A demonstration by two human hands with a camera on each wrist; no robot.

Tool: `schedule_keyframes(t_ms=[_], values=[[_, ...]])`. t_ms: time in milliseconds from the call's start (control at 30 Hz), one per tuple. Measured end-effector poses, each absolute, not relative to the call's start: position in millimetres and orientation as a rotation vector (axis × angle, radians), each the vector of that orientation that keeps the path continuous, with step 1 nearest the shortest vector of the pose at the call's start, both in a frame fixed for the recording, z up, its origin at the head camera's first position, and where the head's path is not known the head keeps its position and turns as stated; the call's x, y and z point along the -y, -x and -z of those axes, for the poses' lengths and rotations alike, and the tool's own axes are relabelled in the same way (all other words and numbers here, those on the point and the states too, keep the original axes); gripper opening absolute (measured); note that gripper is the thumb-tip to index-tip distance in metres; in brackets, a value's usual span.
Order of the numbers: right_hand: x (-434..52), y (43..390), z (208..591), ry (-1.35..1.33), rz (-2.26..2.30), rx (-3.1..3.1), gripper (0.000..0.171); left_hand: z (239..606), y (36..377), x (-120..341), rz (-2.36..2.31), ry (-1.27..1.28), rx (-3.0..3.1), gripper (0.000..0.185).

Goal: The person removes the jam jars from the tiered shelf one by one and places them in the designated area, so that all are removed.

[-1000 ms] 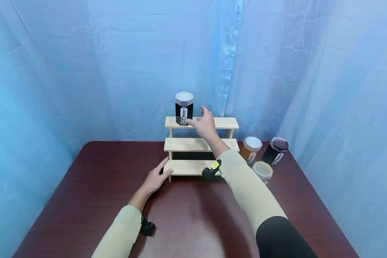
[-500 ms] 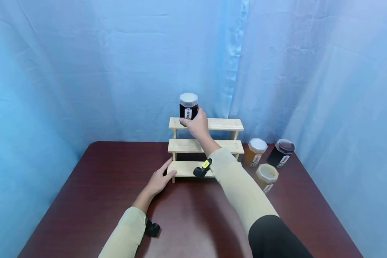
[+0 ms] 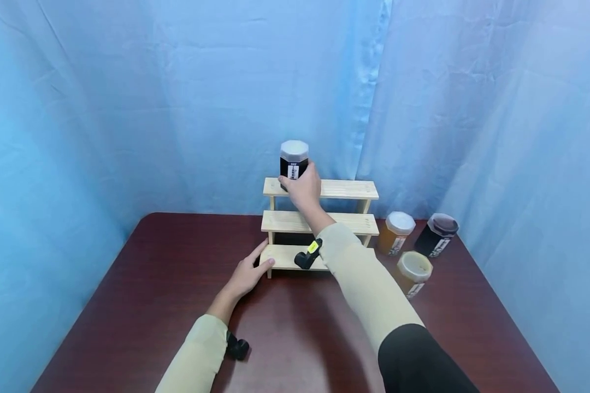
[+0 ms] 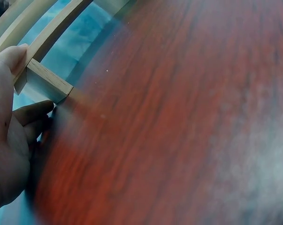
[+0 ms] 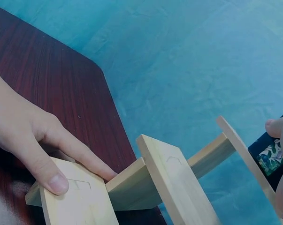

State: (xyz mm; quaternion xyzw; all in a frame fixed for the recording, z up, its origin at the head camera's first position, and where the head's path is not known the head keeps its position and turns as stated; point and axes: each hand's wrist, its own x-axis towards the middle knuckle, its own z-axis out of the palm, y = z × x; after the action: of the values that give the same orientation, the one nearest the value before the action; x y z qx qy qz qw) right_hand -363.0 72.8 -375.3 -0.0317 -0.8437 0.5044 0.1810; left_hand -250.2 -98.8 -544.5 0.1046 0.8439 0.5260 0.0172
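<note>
Head view, left hand [image 3: 248, 275]: the fingers are laid straight against the left end of the rack's [image 3: 319, 224] bottom step, nothing grasped; the rack is best kept braced this way.
Dark jar [image 3: 293, 164]: it stands upright at the left end of the top step.
Right hand [image 3: 300, 188]: the grip is closed round the jar's lower half; the jar is best kept vertical and moved slowly.
Other jars [image 3: 397, 233]: three are left on the table [image 3: 128, 305], right of the rack.
</note>
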Motion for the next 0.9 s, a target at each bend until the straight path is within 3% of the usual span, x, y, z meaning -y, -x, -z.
schedule_keyframes(t_ms=[533,900], values=[[-109,333,345,0.042,-1.388,2.44,0.089,541,253,103,-1.616,-0.333,-2.563,0.07],[-176,291,331,-0.079,-1.376,2.478,0.085,543,254,103,-1.6,-0.329,-2.568,0.07]])
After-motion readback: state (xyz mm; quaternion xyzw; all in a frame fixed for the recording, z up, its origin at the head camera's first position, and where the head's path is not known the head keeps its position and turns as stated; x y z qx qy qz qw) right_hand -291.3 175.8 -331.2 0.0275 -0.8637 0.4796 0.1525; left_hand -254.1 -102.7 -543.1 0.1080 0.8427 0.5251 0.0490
